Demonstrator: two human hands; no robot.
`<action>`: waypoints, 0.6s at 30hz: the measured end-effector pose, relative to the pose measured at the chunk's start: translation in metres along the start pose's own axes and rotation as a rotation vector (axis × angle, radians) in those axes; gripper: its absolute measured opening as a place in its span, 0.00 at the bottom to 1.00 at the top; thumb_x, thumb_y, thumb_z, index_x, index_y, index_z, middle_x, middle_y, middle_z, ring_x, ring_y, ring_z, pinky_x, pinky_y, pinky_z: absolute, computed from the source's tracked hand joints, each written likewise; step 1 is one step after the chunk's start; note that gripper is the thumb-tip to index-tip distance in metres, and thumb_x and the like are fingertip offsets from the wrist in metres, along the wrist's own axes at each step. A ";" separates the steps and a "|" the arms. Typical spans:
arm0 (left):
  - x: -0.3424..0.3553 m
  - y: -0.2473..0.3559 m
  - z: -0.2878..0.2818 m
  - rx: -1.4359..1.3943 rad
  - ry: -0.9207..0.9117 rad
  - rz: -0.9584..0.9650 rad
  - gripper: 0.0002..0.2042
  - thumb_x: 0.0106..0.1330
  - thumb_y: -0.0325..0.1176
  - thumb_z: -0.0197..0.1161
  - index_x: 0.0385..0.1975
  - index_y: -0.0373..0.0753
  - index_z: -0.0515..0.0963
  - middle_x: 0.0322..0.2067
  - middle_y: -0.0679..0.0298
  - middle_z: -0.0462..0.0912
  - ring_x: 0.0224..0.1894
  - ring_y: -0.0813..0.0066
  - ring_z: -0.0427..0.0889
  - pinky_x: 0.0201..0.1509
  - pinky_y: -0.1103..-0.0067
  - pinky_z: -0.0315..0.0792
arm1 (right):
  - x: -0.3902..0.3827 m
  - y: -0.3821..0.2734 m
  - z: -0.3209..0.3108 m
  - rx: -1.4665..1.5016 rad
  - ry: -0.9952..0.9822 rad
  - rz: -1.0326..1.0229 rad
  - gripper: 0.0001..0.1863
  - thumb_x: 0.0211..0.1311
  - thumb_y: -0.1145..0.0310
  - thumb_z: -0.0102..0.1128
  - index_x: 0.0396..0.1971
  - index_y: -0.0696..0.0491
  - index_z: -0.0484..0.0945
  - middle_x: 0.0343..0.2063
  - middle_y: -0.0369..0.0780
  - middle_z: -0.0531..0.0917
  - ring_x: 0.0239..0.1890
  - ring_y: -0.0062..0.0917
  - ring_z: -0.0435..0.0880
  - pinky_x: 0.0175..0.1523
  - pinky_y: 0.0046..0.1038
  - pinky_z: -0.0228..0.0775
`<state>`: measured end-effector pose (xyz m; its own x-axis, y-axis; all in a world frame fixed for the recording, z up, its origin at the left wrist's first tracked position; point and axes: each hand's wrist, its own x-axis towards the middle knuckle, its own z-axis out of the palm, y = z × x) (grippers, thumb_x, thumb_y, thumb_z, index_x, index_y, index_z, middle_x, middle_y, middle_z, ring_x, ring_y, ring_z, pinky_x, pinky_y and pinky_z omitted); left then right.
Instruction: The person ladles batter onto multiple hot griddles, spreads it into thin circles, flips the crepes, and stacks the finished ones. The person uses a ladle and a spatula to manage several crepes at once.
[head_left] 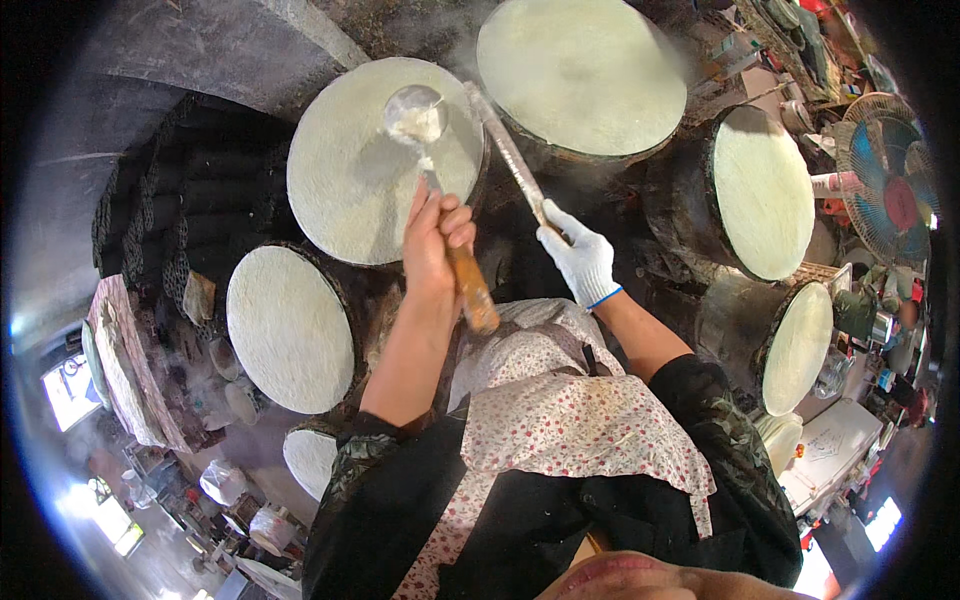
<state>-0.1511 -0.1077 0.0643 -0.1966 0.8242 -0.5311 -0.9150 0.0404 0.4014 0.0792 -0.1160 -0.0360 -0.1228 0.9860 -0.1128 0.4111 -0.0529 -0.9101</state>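
Note:
My bare left hand (435, 235) is closed round a metal ladle (418, 108) with a worn wooden handle (472, 295); pale residue sits on the bowl, which is held over a round surface covered with a pale layer (350, 180) at the centre top. My right hand (578, 255), in a white knit glove, grips a long flat metal scraper (510, 145) smeared with white, which slants up beside the ladle toward the gap between two round surfaces. Another pale round surface (578, 65) lies beyond the scraper's tip, with haze over it.
More pale-topped drums (290, 330) (760, 200) (795, 350) ring me on both sides. Dark mesh racks (180, 170) stand at left, beside a pink cloth (135, 370). A fan (875, 190) and cluttered items are at right. My floral apron (570, 420) is below.

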 end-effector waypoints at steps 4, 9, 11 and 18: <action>0.037 -0.038 0.016 0.283 0.055 0.079 0.35 0.79 0.25 0.52 0.83 0.47 0.48 0.34 0.64 0.72 0.27 0.79 0.68 0.25 0.81 0.66 | 0.005 0.003 -0.010 -0.124 0.004 0.099 0.26 0.67 0.51 0.70 0.64 0.36 0.82 0.41 0.42 0.91 0.36 0.28 0.93 0.43 0.26 0.81; 0.050 -0.069 0.019 0.537 0.095 0.152 0.34 0.80 0.26 0.49 0.83 0.47 0.47 0.34 0.64 0.72 0.26 0.78 0.69 0.25 0.80 0.68 | 0.008 0.002 -0.019 -0.669 -0.119 -0.056 0.26 0.67 0.54 0.71 0.64 0.36 0.82 0.34 0.42 0.91 0.27 0.31 0.91 0.32 0.30 0.78; 0.050 -0.076 0.016 0.554 0.121 0.165 0.34 0.79 0.26 0.50 0.83 0.47 0.46 0.34 0.64 0.71 0.25 0.79 0.69 0.25 0.80 0.67 | 0.007 0.001 -0.022 -0.667 -0.054 -0.141 0.25 0.67 0.51 0.70 0.64 0.32 0.82 0.29 0.41 0.90 0.24 0.39 0.87 0.30 0.32 0.77; 0.052 -0.049 0.024 0.297 0.091 0.097 0.28 0.77 0.24 0.50 0.76 0.44 0.57 0.31 0.67 0.70 0.22 0.81 0.67 0.22 0.82 0.65 | -0.002 -0.008 -0.043 -0.430 -0.074 -0.015 0.25 0.67 0.54 0.71 0.63 0.38 0.83 0.37 0.41 0.92 0.32 0.31 0.92 0.40 0.27 0.81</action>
<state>-0.1084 -0.0534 0.0347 -0.3205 0.7789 -0.5390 -0.7507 0.1382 0.6461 0.1148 -0.1112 -0.0118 -0.1891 0.9714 -0.1435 0.7457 0.0470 -0.6646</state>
